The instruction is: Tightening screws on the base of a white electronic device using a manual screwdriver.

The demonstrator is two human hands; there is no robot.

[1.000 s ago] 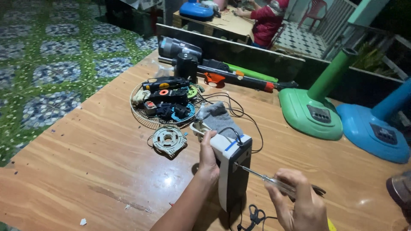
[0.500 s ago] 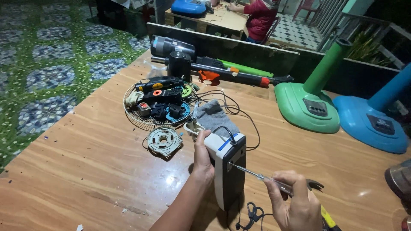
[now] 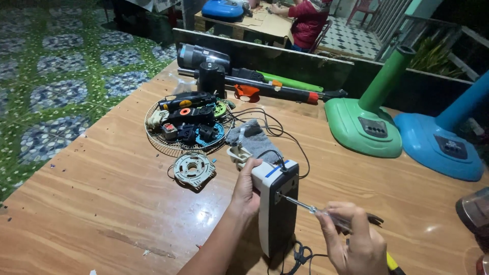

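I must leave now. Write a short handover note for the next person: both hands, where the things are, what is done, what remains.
Left hand: steadies the white and black housing, upright on the wooden table.
Right hand: holds a screwdriver, tip at the housing's black face.
Nearby: round grey part; wire grille with loose parts.
Done: the unit is already taken apart.
Left: whether the screw is in or out cannot be seen; check it.

A white, blue-striped box [image 3: 275,203] stands upright on its end; a slim screwdriver [image 3: 310,208] apparently meets its dark face.
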